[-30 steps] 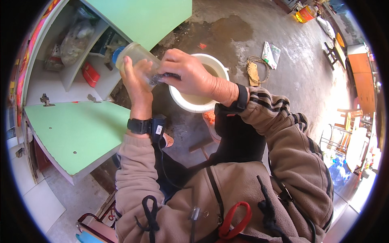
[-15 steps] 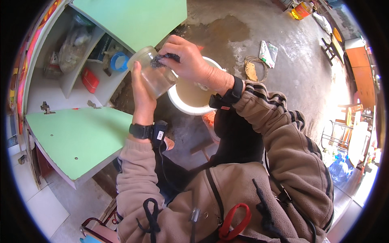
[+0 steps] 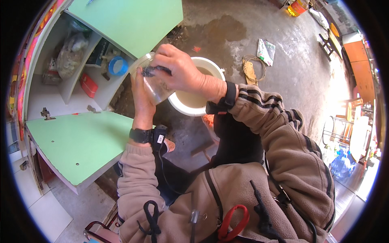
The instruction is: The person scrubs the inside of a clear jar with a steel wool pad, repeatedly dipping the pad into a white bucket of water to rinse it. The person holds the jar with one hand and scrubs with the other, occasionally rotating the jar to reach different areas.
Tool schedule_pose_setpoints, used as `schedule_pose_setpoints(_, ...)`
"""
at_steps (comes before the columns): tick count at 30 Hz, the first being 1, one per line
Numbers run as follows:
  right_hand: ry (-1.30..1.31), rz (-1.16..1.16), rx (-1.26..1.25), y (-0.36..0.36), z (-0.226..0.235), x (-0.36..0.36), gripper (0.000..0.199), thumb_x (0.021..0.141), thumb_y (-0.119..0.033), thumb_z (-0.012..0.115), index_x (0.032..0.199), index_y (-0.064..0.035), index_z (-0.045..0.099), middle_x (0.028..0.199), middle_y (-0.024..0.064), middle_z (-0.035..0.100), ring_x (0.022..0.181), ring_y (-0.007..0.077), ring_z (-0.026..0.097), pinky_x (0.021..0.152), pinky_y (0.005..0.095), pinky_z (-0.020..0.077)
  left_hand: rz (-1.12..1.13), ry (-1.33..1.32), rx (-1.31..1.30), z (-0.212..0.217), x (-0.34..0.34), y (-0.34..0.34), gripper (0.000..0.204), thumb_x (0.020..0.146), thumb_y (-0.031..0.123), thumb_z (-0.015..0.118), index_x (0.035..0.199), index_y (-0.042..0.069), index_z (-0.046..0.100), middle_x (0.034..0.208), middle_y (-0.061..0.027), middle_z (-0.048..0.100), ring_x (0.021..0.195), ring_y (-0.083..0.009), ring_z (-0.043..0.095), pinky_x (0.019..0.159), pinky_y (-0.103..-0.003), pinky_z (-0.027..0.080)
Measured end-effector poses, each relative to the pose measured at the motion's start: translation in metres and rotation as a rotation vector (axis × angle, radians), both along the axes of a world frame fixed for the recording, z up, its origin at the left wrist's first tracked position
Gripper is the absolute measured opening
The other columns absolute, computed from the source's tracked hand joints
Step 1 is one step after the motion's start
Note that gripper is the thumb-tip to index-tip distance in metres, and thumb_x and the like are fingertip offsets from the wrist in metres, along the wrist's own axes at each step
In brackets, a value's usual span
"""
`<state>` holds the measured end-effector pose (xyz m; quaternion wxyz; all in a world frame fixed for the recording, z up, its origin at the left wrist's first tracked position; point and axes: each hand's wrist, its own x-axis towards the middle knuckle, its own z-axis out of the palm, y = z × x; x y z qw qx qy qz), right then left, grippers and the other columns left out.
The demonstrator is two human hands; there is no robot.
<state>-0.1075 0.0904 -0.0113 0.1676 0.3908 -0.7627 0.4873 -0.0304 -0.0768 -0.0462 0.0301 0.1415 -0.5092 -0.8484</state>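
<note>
My left hand (image 3: pixel 141 95) is wrapped round a clear jar (image 3: pixel 159 90), which it holds tilted beside the cabinet. A dark, rough scrubber (image 3: pixel 150 71) is pinched in my right hand (image 3: pixel 180 71) and pressed against the jar's outer side near its mouth. The jar's far side is partly hidden by my fingers. Just past the jar and beneath my right wrist stands a white bucket (image 3: pixel 219 73) holding cloudy water.
A white cabinet with opened green doors (image 3: pixel 79 143) stands at the left; inside are a plastic bag (image 3: pixel 72 56), a blue cup (image 3: pixel 118 65) and a red box (image 3: pixel 88 85). On the wet concrete floor lie a coil of rope (image 3: pixel 264 73) and a green-white packet (image 3: pixel 266 52).
My right hand has moved slightly left and down, carrying the scrubber along the jar's side. The jar has shifted a little, still in my left hand.
</note>
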Motion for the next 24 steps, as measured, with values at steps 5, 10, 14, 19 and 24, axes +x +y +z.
schedule_pose_setpoints(5,-0.175,-0.064,-0.138,0.000,-0.001,-0.008,0.017,0.086,-0.008,0.082,0.102,-0.0077,0.074,0.105,0.0111,0.068,0.099,0.0373,0.070,0.082,0.0461,0.0599,-0.066,-0.085,0.011,0.010,0.008,0.004,0.064,0.115,0.056,0.053,0.156,0.007,0.050,0.135,-0.0126,0.069,0.123,-0.0246,0.070,0.104,-0.043,0.058)
schedule_pose_setpoints(10,-0.094,-0.047,-0.167,-0.003,-0.006,-0.012,0.017,0.087,-0.007,0.083,0.101,-0.0074,0.074,0.103,0.0118,0.068,0.096,0.0369,0.071,0.083,0.0459,0.0592,-0.096,-0.089,0.051,0.010,0.007,0.008,0.064,0.115,0.059,0.052,0.152,0.007,0.054,0.129,-0.0128,0.071,0.115,-0.0229,0.071,0.099,-0.042,0.060)
schedule_pose_setpoints(14,-0.232,-0.057,-0.162,-0.001,-0.014,-0.018,0.016,0.088,-0.009,0.085,0.100,-0.0081,0.075,0.100,0.0117,0.067,0.091,0.0348,0.071,0.081,0.0439,0.0585,-0.117,-0.104,-0.037,0.011,0.009,0.005,0.066,0.114,0.060,0.053,0.153,0.007,0.055,0.136,-0.0127,0.069,0.123,-0.0243,0.069,0.104,-0.043,0.058)
schedule_pose_setpoints(19,-0.455,-0.071,-0.162,0.005,-0.024,-0.026,0.016,0.090,-0.010,0.085,0.101,-0.0056,0.074,0.100,0.0126,0.069,0.089,0.0324,0.072,0.081,0.0415,0.0590,-0.095,-0.092,0.068,0.021,0.009,0.001,0.065,0.115,0.060,0.048,0.158,0.010,0.054,0.146,-0.0113,0.064,0.135,-0.0264,0.064,0.113,-0.045,0.053)
schedule_pose_setpoints(24,-0.436,-0.049,-0.291,0.003,-0.020,-0.017,0.014,0.092,-0.009,0.083,0.102,-0.0032,0.074,0.102,0.0132,0.070,0.091,0.0300,0.072,0.083,0.0400,0.0592,-0.053,0.002,0.107,0.035,0.011,0.001,0.070,0.114,0.062,0.048,0.158,0.008,0.053,0.149,-0.0108,0.063,0.137,-0.0254,0.062,0.114,-0.045,0.053)
